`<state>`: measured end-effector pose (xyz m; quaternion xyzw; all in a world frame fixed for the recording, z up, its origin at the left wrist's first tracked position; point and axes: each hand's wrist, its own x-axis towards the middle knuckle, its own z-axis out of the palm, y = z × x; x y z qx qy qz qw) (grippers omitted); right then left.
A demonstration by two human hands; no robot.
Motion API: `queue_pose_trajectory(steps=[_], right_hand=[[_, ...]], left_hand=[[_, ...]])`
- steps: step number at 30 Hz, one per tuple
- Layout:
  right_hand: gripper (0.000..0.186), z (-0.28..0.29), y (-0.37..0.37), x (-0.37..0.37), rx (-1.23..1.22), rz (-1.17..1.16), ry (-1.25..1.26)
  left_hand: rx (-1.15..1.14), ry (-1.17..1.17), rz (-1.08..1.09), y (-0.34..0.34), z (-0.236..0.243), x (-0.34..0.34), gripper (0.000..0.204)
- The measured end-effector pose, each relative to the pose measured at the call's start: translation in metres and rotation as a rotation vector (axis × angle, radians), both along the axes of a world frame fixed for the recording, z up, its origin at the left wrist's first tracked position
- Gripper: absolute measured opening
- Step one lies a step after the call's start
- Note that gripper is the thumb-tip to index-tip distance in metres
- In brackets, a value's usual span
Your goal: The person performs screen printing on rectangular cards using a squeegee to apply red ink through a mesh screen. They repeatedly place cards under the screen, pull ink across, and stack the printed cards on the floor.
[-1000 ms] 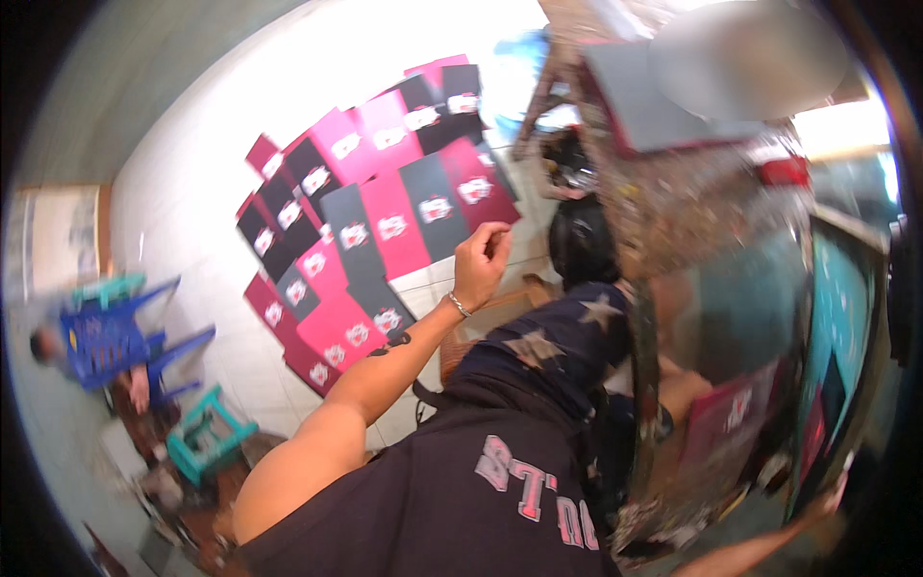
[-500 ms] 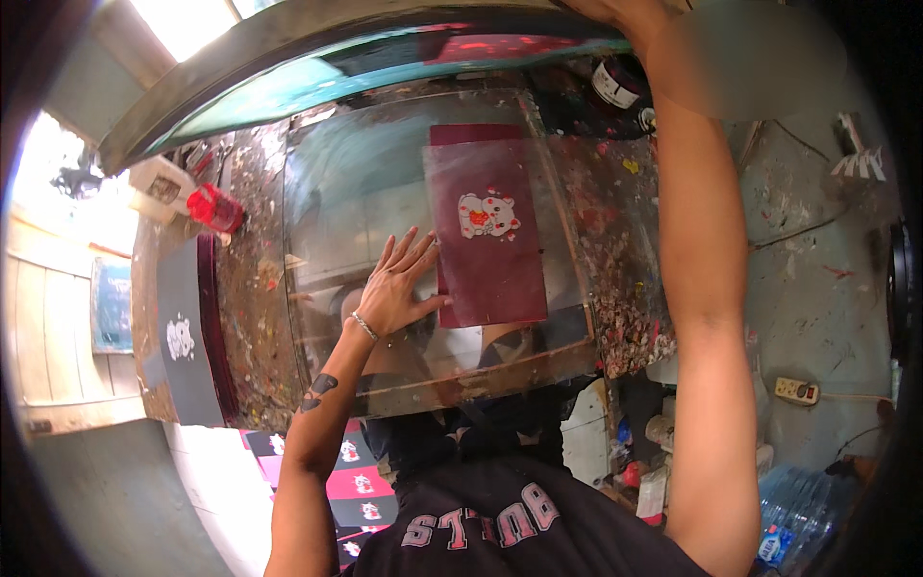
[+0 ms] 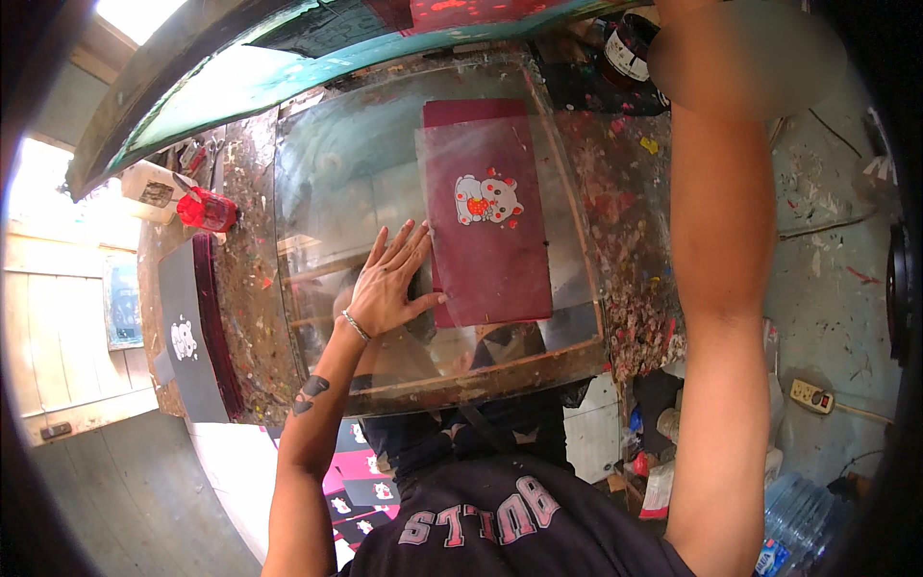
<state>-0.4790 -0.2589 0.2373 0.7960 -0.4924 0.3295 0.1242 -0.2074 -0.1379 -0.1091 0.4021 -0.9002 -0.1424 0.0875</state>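
My left hand lies with fingers stretched out on the glass plate. Its fingertips and thumb reach the left edge of a maroon sheet. A clear film seems to cover most of that sheet, and a white cat figure with red spots shows on it. Above the far side of the plate, a screen-printing frame with teal mesh is tilted up. My right forearm stretches toward the frame's right end; the hand itself lies past the upper edge, partly behind a blurred patch.
To the left lies a stack of dark sheets, the top one grey with a white figure, near a red jar. A dark jar with a white label stands at the far right. Printed sheets lie below the table, and a power socket at right.
The screen frame has tilted up further and appears larger. My right hand has passed out of the upper edge. My left hand stays flat by the maroon sheet; the whole view has shifted slightly.
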Motion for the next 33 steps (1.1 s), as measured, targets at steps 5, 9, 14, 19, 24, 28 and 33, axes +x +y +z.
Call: queue_pose_trajectory(steps=[5,9,14,19,24,28,33], right_hand=[[0.068,0.002,0.004,0.000,0.029,-0.014,0.008],[0.069,0.002,0.004,0.000,0.029,-0.015,0.018],[0.069,0.003,0.009,0.002,0.074,-0.017,-0.002],[0.068,0.002,0.005,0.001,0.044,-0.001,-0.008],[0.067,0.005,0.009,0.003,0.067,-0.008,-0.004],[0.067,0.002,0.000,0.000,0.034,0.016,-0.010],[0.067,0.002,0.000,-0.009,0.022,0.114,-0.002]], left_hand=[[-0.002,-0.020,0.019,0.002,0.002,-0.003,0.097],[0.003,0.001,0.011,0.001,0.000,0.001,0.100],[0.002,0.001,-0.008,0.000,0.002,0.002,0.110],[0.010,-0.002,-0.001,0.001,0.004,0.002,0.116],[0.007,-0.012,-0.006,0.002,0.003,0.002,0.115],[-0.007,-0.016,-0.016,0.001,0.001,0.003,0.115],[-0.002,-0.028,-0.006,0.002,0.001,0.003,0.118]])
